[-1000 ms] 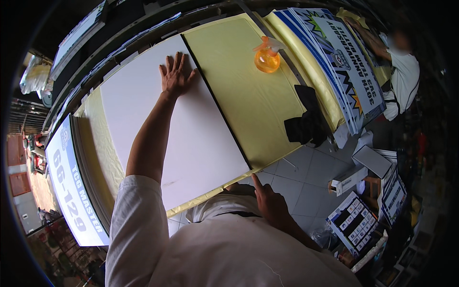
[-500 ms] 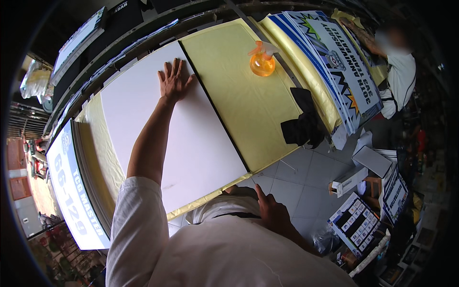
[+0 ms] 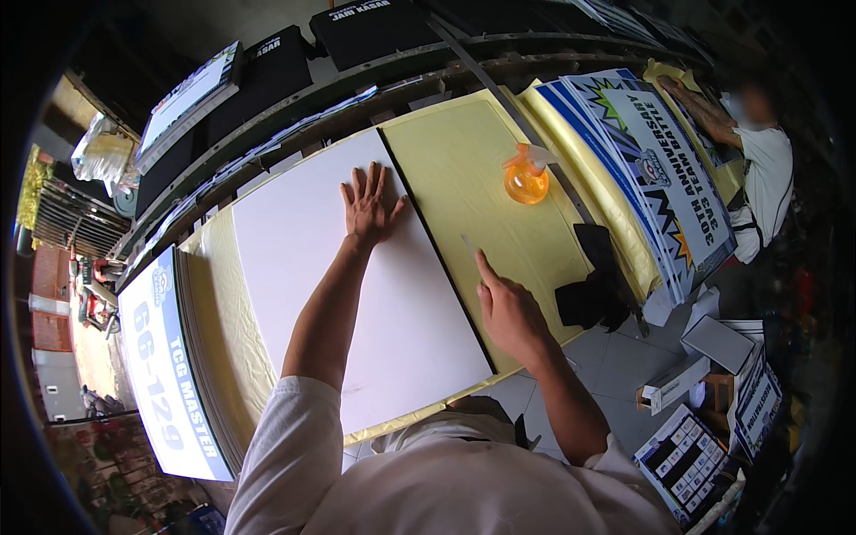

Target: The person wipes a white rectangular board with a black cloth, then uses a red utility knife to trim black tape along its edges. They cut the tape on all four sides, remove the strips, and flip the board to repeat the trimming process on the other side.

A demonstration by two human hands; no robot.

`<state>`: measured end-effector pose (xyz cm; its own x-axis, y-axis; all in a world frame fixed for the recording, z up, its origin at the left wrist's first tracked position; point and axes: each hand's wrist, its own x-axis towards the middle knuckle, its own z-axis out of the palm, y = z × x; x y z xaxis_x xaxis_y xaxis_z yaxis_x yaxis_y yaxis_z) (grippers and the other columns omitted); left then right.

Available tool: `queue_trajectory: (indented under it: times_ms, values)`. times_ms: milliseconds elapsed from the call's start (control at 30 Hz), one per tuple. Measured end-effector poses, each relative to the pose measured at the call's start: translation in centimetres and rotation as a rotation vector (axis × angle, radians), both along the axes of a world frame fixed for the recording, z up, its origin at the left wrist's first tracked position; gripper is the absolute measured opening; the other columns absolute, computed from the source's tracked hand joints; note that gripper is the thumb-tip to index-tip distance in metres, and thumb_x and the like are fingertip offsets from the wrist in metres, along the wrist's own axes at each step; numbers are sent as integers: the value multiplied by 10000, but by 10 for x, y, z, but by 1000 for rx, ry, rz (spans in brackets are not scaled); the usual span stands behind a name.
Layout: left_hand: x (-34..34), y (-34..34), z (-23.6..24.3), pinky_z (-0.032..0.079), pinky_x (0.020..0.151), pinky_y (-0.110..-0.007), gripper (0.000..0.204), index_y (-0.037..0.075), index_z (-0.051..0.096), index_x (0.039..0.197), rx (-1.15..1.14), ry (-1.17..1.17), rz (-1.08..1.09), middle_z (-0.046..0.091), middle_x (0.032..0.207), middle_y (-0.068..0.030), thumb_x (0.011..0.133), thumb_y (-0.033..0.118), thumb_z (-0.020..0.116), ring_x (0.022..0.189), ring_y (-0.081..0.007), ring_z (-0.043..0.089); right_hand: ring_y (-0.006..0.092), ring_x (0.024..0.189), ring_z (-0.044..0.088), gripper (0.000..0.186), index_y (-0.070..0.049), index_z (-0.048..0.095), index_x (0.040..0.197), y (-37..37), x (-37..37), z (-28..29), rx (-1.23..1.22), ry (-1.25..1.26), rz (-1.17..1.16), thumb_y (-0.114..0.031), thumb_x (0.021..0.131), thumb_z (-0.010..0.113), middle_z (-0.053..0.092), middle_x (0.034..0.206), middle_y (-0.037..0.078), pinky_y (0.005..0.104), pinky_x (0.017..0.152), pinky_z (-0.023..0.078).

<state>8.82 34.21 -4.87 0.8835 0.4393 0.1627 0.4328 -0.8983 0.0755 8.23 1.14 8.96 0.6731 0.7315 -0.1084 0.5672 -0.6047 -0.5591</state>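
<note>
Pressing flat on a large white rectangular board (image 3: 357, 285), the left hand (image 3: 368, 205) lies open, fingers spread, near its far right edge. The board lies on a yellow-covered table (image 3: 464, 169), long axis running away from the person. The right hand (image 3: 504, 308) pinches a thin pale blade (image 3: 470, 247), pointing away, beside the board's right edge. An orange spray bottle (image 3: 526, 178) stands beyond.

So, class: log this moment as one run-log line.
left hand: flat on white board | right hand: thin blade at board edge | spray bottle: beyond
</note>
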Motion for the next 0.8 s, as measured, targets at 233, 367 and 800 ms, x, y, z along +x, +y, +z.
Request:
queue_trajectory:
  times_ms: [233, 367, 800]
  values:
    - [0, -8, 7, 96, 1230, -632, 824, 120, 295, 1611, -46, -92, -31, 231, 1689, -114, 968, 605, 470, 1559, -407, 128, 438, 1003, 694, 565, -77, 365, 1561, 209, 116, -53, 12, 3, -31, -208, 1027, 491, 698, 1081, 283, 531, 877, 554]
    - [0, -10, 10, 91, 1231, -636, 822, 118, 284, 1614, -59, -90, -26, 224, 1690, -113, 969, 592, 472, 1561, -411, 117, 457, 1041, 674, 554, -111, 405, 1544, 270, 149, -94, 61, -51, -26, -244, 1013, 492, 687, 1171, 267, 546, 914, 539]
    - [-1, -11, 20, 87, 1228, -642, 825, 116, 260, 1619, -110, -100, -15, 220, 1689, -117, 962, 555, 495, 1555, -429, 120, 432, 1149, 659, 682, -86, 386, 1551, 315, 170, -131, -28, -129, 7, -115, 903, 593, 669, 1222, 288, 497, 981, 539]
